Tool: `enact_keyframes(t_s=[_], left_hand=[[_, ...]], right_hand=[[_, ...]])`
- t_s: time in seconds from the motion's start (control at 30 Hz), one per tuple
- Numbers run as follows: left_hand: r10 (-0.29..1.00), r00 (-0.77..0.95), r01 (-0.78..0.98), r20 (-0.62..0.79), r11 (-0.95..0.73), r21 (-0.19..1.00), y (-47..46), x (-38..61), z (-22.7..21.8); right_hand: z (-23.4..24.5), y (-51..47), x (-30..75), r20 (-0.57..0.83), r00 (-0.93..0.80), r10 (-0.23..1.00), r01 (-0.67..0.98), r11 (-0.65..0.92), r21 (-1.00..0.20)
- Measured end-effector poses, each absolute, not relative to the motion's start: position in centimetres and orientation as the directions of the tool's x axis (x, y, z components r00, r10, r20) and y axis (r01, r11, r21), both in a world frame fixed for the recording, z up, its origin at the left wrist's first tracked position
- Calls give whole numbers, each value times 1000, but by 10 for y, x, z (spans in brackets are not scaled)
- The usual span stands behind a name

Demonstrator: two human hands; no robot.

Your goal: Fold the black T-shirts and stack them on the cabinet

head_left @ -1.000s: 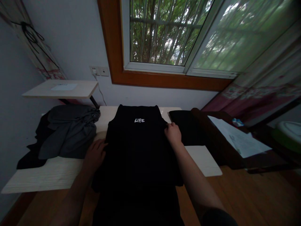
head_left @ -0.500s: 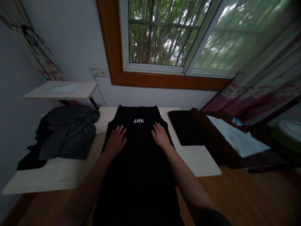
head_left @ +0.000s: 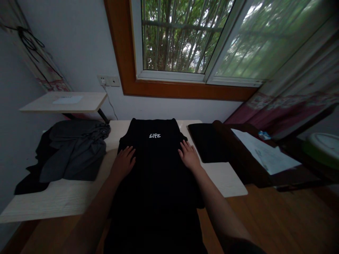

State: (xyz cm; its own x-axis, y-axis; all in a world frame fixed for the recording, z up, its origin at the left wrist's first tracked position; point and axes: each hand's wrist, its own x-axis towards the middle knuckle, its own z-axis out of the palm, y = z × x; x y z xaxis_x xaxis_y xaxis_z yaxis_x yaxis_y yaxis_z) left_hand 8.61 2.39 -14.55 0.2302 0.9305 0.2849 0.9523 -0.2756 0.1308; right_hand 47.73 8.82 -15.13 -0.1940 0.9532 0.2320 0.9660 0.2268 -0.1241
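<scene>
A black sleeveless top (head_left: 156, 165) lies spread flat on the pale table (head_left: 66, 197), with white lettering near its far end that reads upside down from here. My left hand (head_left: 123, 163) rests palm down on its left edge, fingers spread. On the opposite edge my right hand (head_left: 190, 155) lies flat, its fingers also apart. Neither hand grips the cloth. The near part of the top blends into dark clothing at the bottom of the view, so its lower edge is hard to make out.
Crumpled grey and black clothes (head_left: 76, 151) are heaped on the left, below a small raised shelf (head_left: 63, 102). A folded black item (head_left: 208, 143) lies on the right, beside a dark brown piece of furniture bearing paper sheets (head_left: 265, 151). A window (head_left: 185, 42) is behind.
My hands have moved apart, the left one outward to the left edge and the right one to the right edge of the top. The view has shifted slightly.
</scene>
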Motion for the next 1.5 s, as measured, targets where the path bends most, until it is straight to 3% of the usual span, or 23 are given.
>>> enact_keyframes(t_s=[0.23, 0.4, 0.53, 0.77, 1.1, 1.37, 1.5], left_hand=[[904, 52, 980, 424, -128, 152, 28, 79, -138], [924, -14, 988, 383, -45, 145, 47, 66, -137], [952, -23, 993, 306, -15, 121, 64, 56, -138], [973, -33, 995, 228, 11, 96, 80, 48, -140], [959, -54, 996, 277, 34, 80, 80, 51, -142], [955, -58, 995, 292, 30, 98, 79, 51, -140], [948, -50, 996, 314, 26, 81, 79, 50, -141]], right_hand=[[-140, 88, 476, 374, -171, 911, 966, 230, -119], [-132, 105, 474, 371, -107, 922, 979, 163, -123], [-131, 123, 473, 352, -93, 932, 975, 156, -157], [-144, 136, 476, 305, -144, 941, 978, 182, -101], [-135, 131, 470, 325, -169, 930, 976, 204, -75], [-109, 124, 461, 292, -70, 954, 995, 89, -51], [-107, 126, 458, 273, -34, 961, 990, 70, -126]])
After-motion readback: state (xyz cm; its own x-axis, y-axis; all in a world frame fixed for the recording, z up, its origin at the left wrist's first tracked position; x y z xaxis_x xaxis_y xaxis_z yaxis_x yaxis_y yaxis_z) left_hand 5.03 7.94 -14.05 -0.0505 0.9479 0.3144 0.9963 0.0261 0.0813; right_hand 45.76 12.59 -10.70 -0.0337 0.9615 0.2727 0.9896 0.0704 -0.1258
